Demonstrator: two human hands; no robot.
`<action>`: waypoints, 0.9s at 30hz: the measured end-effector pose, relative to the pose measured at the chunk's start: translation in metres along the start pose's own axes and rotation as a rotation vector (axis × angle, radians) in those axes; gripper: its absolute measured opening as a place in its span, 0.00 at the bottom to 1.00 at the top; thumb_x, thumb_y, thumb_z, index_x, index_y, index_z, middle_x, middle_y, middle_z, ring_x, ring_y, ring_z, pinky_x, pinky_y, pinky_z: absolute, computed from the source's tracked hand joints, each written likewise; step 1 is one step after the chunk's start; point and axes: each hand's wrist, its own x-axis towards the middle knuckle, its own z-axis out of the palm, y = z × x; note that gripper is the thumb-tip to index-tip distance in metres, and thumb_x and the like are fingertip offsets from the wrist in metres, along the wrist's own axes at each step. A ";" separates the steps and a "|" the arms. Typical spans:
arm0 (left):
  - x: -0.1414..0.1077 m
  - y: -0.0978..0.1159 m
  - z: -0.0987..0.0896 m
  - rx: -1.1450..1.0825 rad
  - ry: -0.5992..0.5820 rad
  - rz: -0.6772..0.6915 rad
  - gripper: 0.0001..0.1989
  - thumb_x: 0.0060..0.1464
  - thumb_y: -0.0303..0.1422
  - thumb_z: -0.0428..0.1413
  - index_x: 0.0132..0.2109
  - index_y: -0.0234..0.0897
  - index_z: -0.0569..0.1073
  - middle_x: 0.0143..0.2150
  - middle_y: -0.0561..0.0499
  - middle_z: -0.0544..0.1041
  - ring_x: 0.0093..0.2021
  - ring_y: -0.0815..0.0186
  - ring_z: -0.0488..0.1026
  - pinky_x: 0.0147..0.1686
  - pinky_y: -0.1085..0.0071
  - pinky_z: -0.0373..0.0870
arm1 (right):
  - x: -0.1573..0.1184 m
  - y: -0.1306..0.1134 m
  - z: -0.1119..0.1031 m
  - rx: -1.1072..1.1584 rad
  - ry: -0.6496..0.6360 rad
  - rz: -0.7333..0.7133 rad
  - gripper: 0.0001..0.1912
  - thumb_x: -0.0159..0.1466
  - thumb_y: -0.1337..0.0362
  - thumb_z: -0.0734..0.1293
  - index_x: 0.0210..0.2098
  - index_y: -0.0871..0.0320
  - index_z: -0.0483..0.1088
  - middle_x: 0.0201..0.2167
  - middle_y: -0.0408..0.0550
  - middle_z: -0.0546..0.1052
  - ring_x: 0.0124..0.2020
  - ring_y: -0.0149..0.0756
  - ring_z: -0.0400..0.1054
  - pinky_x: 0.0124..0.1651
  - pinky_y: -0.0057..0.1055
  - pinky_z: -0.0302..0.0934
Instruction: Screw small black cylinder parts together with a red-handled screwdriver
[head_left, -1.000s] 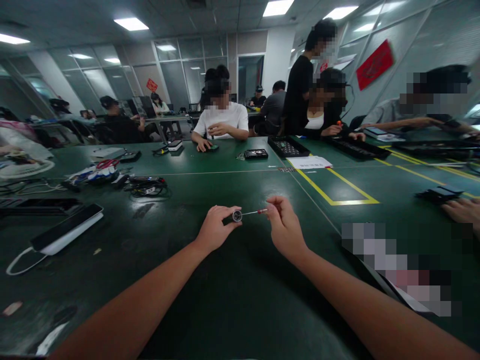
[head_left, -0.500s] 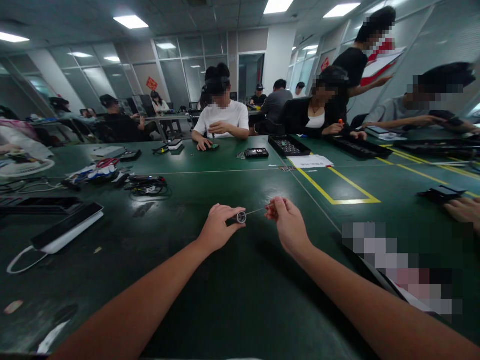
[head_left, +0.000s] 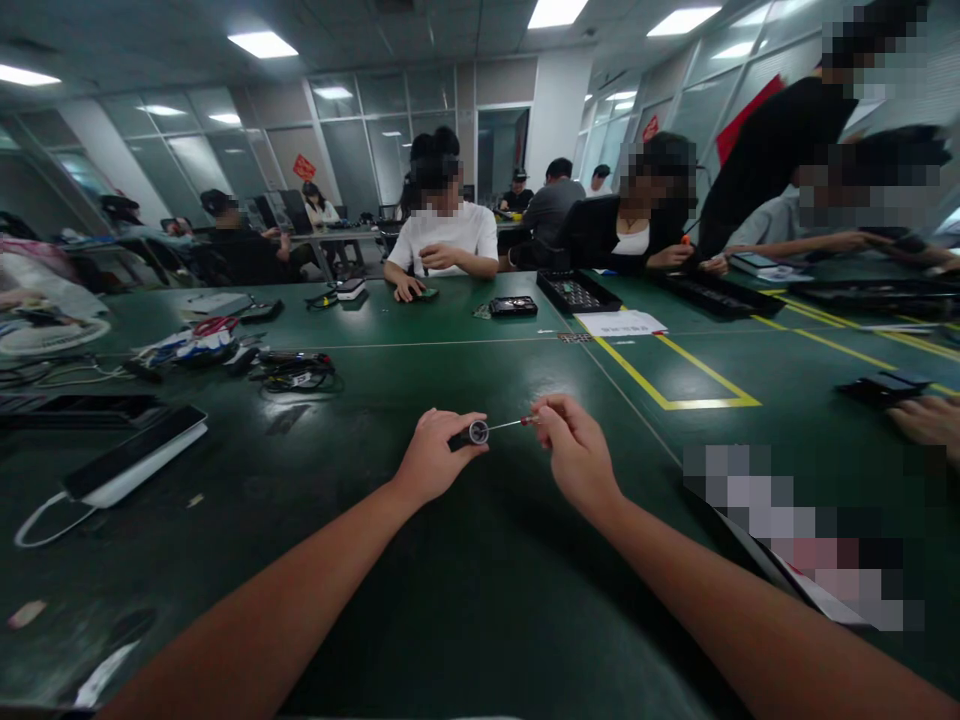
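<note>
My left hand grips a small dark cylindrical part between thumb and fingers, its round, light-rimmed end facing me. My right hand is closed on the handle of a thin screwdriver with a red collar. The metal shaft points left, and its tip is at the round end of the part; how far it goes in cannot be made out. Both hands are held above the green table.
A white and black device with a cable lies at the left, near bundled cables. Black trays and a paper sheet lie farther back. Several people sit around; one person leans over at right. A co-worker's hand rests at the right edge.
The screwdriver's red collar now shows beyond my right fingers, which have shifted slightly. The part in my left hand has moved a little left. The standing person at right has bent forward.
</note>
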 end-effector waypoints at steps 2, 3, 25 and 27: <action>-0.001 0.000 0.002 0.004 -0.008 0.009 0.19 0.54 0.33 0.66 0.53 0.46 0.76 0.46 0.51 0.79 0.48 0.58 0.74 0.59 0.51 0.60 | -0.001 -0.003 -0.001 -0.052 0.031 0.018 0.15 0.70 0.54 0.59 0.35 0.55 0.70 0.22 0.40 0.69 0.23 0.34 0.62 0.28 0.31 0.54; -0.001 0.000 0.003 0.004 -0.015 0.015 0.19 0.54 0.33 0.66 0.53 0.47 0.75 0.47 0.52 0.79 0.49 0.58 0.74 0.60 0.50 0.58 | -0.001 -0.004 -0.001 -0.090 0.050 0.015 0.17 0.71 0.53 0.58 0.34 0.55 0.70 0.23 0.41 0.70 0.23 0.34 0.62 0.28 0.32 0.54; -0.002 0.001 0.000 -0.008 0.011 -0.037 0.19 0.54 0.34 0.65 0.53 0.47 0.76 0.48 0.51 0.79 0.49 0.58 0.73 0.60 0.50 0.60 | -0.005 -0.004 0.001 -0.182 -0.008 -0.074 0.11 0.71 0.60 0.56 0.48 0.54 0.63 0.34 0.46 0.76 0.32 0.38 0.70 0.37 0.35 0.60; -0.002 0.001 0.000 0.005 0.011 -0.032 0.19 0.54 0.34 0.66 0.53 0.47 0.76 0.47 0.51 0.79 0.48 0.58 0.73 0.59 0.50 0.61 | -0.005 -0.003 0.000 -0.160 -0.015 -0.058 0.10 0.71 0.59 0.56 0.48 0.53 0.63 0.33 0.45 0.75 0.32 0.38 0.69 0.36 0.34 0.60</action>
